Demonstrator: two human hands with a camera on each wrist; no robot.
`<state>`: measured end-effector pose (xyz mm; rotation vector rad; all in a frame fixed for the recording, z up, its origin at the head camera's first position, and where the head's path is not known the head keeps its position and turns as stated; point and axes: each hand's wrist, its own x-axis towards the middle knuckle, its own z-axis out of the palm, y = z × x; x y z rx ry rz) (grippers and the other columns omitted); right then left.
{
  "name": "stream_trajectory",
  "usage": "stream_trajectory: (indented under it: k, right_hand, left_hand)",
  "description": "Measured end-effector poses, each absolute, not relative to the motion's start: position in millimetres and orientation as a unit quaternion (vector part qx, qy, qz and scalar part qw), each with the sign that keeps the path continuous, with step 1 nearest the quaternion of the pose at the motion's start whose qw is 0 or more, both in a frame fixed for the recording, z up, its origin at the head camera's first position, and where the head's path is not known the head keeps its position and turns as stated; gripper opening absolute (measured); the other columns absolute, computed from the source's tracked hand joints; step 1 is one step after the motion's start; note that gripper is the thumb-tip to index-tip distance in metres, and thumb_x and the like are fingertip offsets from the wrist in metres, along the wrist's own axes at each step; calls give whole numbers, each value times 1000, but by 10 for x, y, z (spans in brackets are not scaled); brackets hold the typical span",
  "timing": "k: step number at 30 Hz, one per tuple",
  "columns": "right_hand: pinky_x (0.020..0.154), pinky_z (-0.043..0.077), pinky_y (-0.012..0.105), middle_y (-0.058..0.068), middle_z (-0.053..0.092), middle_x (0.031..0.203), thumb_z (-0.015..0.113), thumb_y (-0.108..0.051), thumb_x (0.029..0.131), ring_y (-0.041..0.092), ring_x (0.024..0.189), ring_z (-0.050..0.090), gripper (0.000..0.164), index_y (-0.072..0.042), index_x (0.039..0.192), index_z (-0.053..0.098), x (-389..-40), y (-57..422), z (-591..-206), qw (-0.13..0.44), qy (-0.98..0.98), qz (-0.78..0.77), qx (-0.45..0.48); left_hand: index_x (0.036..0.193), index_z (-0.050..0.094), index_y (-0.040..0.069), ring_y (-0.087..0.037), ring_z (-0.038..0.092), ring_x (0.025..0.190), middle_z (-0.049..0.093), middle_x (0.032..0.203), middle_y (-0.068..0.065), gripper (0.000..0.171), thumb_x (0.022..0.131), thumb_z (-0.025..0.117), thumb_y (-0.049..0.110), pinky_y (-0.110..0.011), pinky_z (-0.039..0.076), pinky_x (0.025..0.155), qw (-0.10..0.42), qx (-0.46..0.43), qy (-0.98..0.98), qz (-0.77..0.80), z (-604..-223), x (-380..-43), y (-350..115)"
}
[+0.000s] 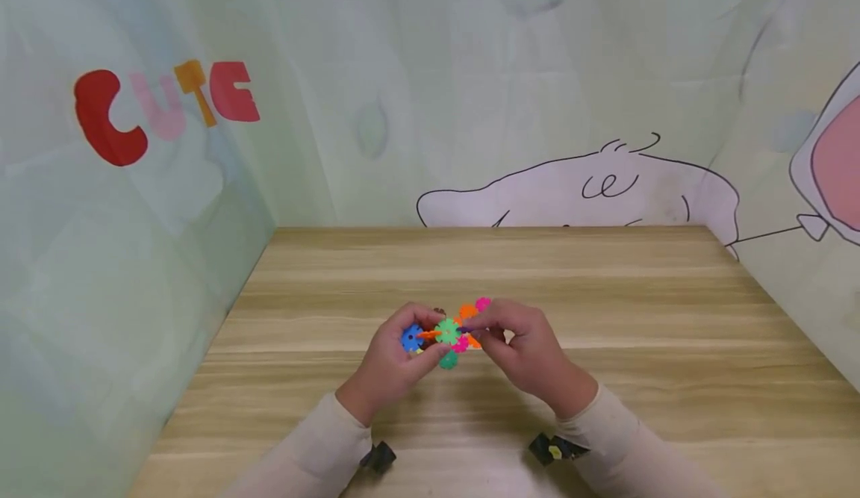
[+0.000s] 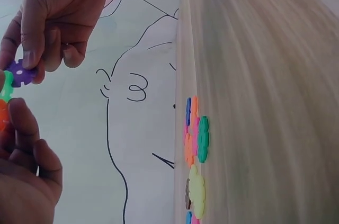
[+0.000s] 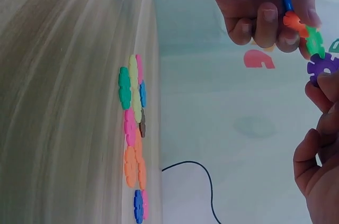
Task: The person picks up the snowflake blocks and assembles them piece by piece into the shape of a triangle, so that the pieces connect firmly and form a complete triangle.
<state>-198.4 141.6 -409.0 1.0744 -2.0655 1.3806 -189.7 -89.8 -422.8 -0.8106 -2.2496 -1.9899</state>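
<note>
One green notched plastic disc (image 1: 446, 327), pinched by the left hand (image 1: 395, 352), meets a purple notched plastic disc (image 2: 25, 77), pinched by the right hand (image 1: 533, 350), above the wood-grain table (image 1: 605, 263); joining seems under way, requiring aligned slots next.

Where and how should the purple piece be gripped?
Probably pinch the purple piece across its flat faces at the rim away from the light green piece, coming from the person's right: it's a thin disc, and the left hand holds its neighbour.
</note>
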Motion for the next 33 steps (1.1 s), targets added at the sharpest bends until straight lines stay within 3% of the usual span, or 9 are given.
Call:
stream_trajectory:
  k: [7,14,18,23,28,33]
  right_hand:
    - [56,43,21,-2,59,73,75,15,87,11,62,46,30,-12,101,79,-1978,1413,-4106,225,-738,497,397]
    - [56,48,23,2,68,81,74,14,88,10,64,51,29,-11,102,79,-1972,1393,-4110,222,-745,491,393]
    - [59,52,25,4,77,96,74,9,89,10,71,57,32,-9,115,77,-1992,1428,-4075,173,-790,477,344]
    - [58,49,26,7,74,106,76,-3,92,14,70,55,38,-10,130,70,-2089,1533,-4053,93,-851,459,238]
    - [58,49,28,7,70,101,77,-12,96,19,69,55,34,-11,130,70,-2244,1617,-4159,42,-885,439,150]
    - [60,51,31,7,70,94,77,-17,97,20,69,57,34,-9,129,72,-2334,1647,-4283,-16,-897,417,142]
  left_hand:
    - [119,62,4,-21,68,113,63,125,-16,29,94,77,2,-28,61,90,11,-276,-720,-637,-4228,-1872,-897]
    - [120,63,2,-20,69,109,64,124,-16,30,93,77,2,-28,61,90,21,-261,-728,-633,-4222,-1864,-882]
    - [121,64,3,-20,70,99,65,122,-16,31,93,78,4,-27,61,86,29,-242,-732,-636,-4233,-1883,-875]
    - [121,65,4,-22,70,102,66,123,-15,31,93,79,4,-27,61,87,45,-226,-732,-641,-4256,-1916,-876]
    - [121,65,4,-21,69,103,66,123,-15,32,93,79,4,-26,60,88,40,-220,-728,-648,-4259,-1913,-875]
    - [121,65,4,-21,69,104,65,123,-15,32,93,79,4,-26,60,89,37,-221,-729,-647,-4279,-1920,-877]
